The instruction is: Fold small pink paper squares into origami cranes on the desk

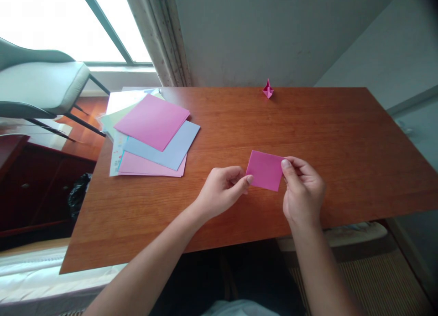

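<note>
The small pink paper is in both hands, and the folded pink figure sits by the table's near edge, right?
No, the head view shows the folded pink figure by the far edge of the table. The left hand and right hand hold the small pink paper.

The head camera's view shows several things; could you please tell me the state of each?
Small magenta paper rectangle: flat, held at two corners.
Left hand: pinching its lower-left corner.
Right hand: pinching its upper-right corner.
Small magenta paper figure: folded into a pointed shape.
Pink and pale-blue paper sheets: overlapping in a pile.
Pale fabric curtain: gathered in folds.
</note>
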Motion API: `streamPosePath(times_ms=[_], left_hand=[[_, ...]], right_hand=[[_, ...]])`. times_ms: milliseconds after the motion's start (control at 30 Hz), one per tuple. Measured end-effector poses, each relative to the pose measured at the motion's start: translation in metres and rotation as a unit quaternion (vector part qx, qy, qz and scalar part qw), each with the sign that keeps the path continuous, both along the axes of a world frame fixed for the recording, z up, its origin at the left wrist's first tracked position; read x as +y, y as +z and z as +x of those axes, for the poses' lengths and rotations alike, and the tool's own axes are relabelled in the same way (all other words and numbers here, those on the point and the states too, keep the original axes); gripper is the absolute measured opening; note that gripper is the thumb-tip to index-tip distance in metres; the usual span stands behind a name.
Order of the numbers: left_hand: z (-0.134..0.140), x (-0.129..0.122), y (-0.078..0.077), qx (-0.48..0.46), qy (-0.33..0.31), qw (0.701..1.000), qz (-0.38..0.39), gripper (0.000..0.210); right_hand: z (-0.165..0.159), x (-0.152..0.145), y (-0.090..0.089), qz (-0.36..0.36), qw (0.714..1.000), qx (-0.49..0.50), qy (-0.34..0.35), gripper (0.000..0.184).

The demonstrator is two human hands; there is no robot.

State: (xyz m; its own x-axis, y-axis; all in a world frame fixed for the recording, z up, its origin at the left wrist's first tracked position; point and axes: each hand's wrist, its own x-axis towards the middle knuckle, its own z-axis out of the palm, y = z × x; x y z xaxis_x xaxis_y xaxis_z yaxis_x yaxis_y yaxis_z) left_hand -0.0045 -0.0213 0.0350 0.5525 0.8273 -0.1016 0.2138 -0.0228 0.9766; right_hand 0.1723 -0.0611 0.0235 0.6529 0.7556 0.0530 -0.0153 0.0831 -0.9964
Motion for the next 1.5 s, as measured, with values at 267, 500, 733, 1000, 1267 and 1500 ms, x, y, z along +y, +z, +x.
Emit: streamPosePath(times_ms=[267, 500, 733, 1000, 1267, 1500], left_hand=[[-0.002, 0.003, -0.004, 0.001, 0.042, 0.999, 0.018, 0.042], [-0.001, 0.003, -0.005, -0.043, 0.048, 0.997, -0.036, 0.04], [0.0, 0.003, 0.001, -0.117, 0.063, 0.988, -0.081, 0.036], [-0.002, 0.004, 0.001, -0.126, 0.06, 0.984, -0.11, 0.041], [-0.002, 0.004, 0.003, -0.122, 0.059, 0.985, -0.109, 0.042], [-0.002, 0.004, 0.002, -0.125, 0.054, 0.985, -0.104, 0.041]], right_hand=[[-0.003, -0.006, -0.003, -0.041, 0.995, 0.03, 0.083, 0.018], [-0.001, -0.007, -0.002, -0.058, 0.988, 0.09, 0.113, 0.019], [-0.002, -0.007, 0.001, -0.043, 0.985, 0.104, 0.13, 0.016], [-0.001, -0.006, 0.004, -0.038, 0.981, 0.108, 0.157, 0.021], [0.001, -0.007, 0.003, -0.065, 0.981, 0.094, 0.158, 0.019], [0.005, -0.005, 0.003, -0.047, 0.981, 0.094, 0.164, 0.024]])
